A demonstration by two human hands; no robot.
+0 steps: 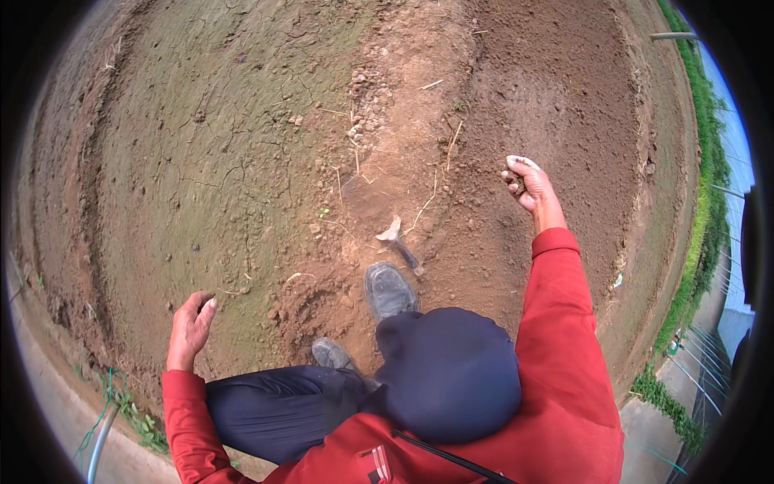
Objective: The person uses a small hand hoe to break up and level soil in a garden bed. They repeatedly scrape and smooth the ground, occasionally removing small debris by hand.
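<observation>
My right hand (pixel 527 183), at the end of a red sleeve, is raised over the dark tilled soil (pixel 556 121) on the right. Its fingers are curled around a clump of brown soil (pixel 515 181), and pale dirt coats the fingertips. My left hand (pixel 193 323) hangs over the greenish, cracked soil at the lower left, thumb and fingers bent near each other; nothing shows in it. On the bare earth just ahead of my dark shoe (pixel 390 290) lies a small hand tool (pixel 400 242) with a pale, soil-covered head and a short dark handle.
A light earthen ridge (pixel 417 121) with dry straw and clods runs between the two soil beds. Loose dug soil (pixel 308 308) lies by my feet. A metal hoop pipe (pixel 103 444) and green twine stand at the lower left; a strip of green plants (pixel 704 199) edges the far right.
</observation>
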